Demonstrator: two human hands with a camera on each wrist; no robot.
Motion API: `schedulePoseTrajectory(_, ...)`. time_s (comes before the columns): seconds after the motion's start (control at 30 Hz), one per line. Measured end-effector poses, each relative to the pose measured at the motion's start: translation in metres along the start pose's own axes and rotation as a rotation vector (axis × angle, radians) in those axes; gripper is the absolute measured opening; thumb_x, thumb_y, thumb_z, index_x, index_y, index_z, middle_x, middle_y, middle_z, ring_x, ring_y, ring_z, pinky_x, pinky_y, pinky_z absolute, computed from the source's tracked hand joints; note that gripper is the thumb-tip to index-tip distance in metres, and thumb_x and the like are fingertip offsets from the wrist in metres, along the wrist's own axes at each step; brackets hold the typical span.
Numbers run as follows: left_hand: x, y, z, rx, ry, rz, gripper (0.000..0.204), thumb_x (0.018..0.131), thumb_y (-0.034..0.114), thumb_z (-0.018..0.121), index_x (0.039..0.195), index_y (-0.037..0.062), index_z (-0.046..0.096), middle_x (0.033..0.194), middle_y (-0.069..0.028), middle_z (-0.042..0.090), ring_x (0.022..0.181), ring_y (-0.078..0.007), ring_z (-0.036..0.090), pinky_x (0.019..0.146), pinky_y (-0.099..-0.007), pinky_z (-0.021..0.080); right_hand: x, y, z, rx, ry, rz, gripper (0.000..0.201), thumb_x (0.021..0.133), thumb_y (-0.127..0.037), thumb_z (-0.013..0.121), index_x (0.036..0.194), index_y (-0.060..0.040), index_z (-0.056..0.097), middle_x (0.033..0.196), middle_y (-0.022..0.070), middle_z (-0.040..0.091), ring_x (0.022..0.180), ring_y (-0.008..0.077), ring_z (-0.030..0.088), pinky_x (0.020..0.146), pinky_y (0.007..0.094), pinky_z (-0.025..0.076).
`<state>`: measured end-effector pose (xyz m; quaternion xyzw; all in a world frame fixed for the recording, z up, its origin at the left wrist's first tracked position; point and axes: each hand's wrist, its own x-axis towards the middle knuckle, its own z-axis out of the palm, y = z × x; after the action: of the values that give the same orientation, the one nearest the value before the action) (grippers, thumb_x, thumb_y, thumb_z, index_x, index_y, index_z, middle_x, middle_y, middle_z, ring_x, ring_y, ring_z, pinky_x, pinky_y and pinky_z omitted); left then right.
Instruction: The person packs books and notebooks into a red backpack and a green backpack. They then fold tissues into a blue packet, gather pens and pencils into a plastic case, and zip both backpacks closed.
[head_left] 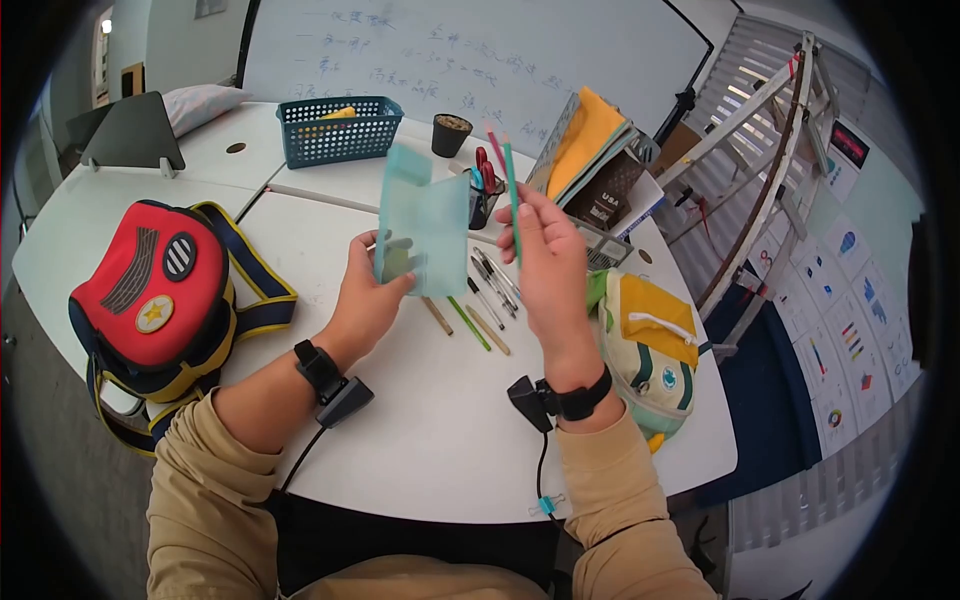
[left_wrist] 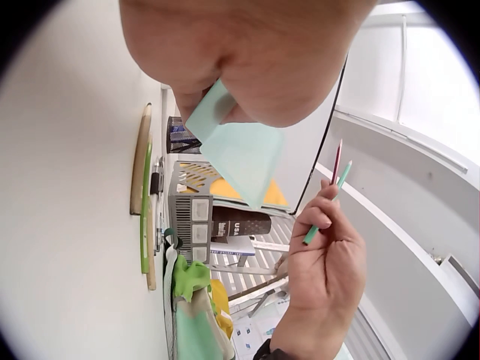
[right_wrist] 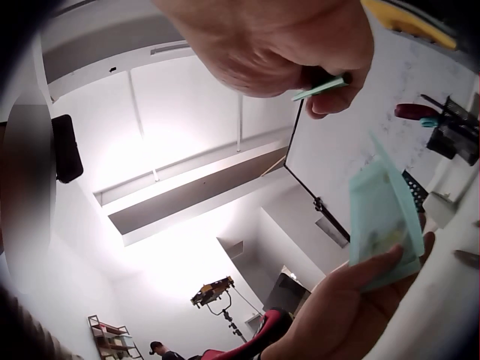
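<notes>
The left hand (head_left: 368, 300) grips the lower part of a translucent teal case (head_left: 440, 225), its fingers visible through the plastic; the case is held upright above the table. In the right hand (head_left: 548, 262) are a green pencil (head_left: 514, 200) and a pink pencil (head_left: 495, 150), pinched by thumb and fingers with the tips up, to the right of the case and apart from it. Below, on the table, lie several pens (head_left: 494, 280), a green pencil (head_left: 468, 322) and wooden-coloured sticks (head_left: 488, 330). The left wrist view shows both held pencils (left_wrist: 337, 161) crossing in the right hand (left_wrist: 327, 277).
A red backpack (head_left: 150, 290) stands on the left, a cream and yellow bag (head_left: 650, 350) on the right. Farther back are a teal basket (head_left: 340, 135), a potted plant (head_left: 451, 134), a pen holder with scissors (head_left: 483, 195) and a rack of books (head_left: 590, 160).
</notes>
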<state>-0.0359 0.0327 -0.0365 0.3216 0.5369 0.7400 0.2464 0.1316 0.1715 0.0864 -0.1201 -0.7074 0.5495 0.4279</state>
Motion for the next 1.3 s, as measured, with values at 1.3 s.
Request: schedulePoseTrajectory(1.3,-0.03,0.022,0.023,-0.192,-0.332,-0.066,0.062,0.119,0.016,0.057,0.172,0.0126,0.026,0.144,-0.0035,0.062,0.108,-0.0071,0.061,0.084,-0.0275,0.05,-0.04,0.002,0.033,-0.465,-0.265,-0.002,0.026,0.113,-0.007,0.066,0.135,0.0054,0.075,0.128,0.0198,0.078,0.109,0.0294,0.081,0.093,0.0391,0.064)
